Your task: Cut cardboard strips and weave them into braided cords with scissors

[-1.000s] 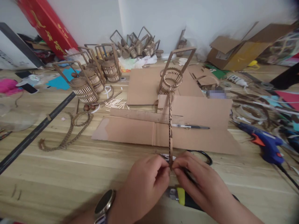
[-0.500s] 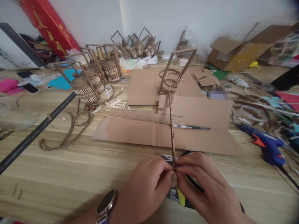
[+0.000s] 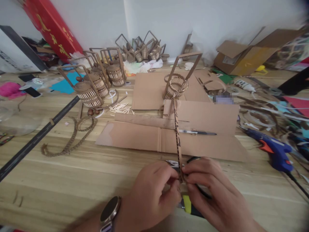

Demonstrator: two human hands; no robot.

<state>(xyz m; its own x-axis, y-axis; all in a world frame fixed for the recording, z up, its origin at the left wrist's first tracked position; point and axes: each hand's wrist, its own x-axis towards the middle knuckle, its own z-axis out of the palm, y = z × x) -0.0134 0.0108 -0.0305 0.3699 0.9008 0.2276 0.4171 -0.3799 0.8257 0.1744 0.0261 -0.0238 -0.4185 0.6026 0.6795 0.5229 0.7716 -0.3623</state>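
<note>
My left hand [image 3: 154,193] and my right hand [image 3: 212,193] meet low in the middle, both pinched on the near end of a thin corrugated cardboard strip [image 3: 177,135]. The strip runs away from me over flat cardboard sheets [image 3: 135,138] to a small open cardboard basket with a tall handle [image 3: 177,80]. A watch sits on my left wrist. Under my hands lies a yellow-and-black tool [image 3: 187,204], partly hidden, and black scissors [image 3: 193,159] peek out behind my right hand.
Several finished slatted cardboard baskets [image 3: 91,88] stand at the back left, more by the wall. A coiled corrugated strip [image 3: 72,135], a long black bar [image 3: 36,138], a pen [image 3: 198,132], a blue glue gun [image 3: 272,149], loose sticks [image 3: 120,108] and an open box [image 3: 243,51] lie around.
My hands have slid slightly toward me with the strip's end, fingers working along it. The view has shifted a little downward.
</note>
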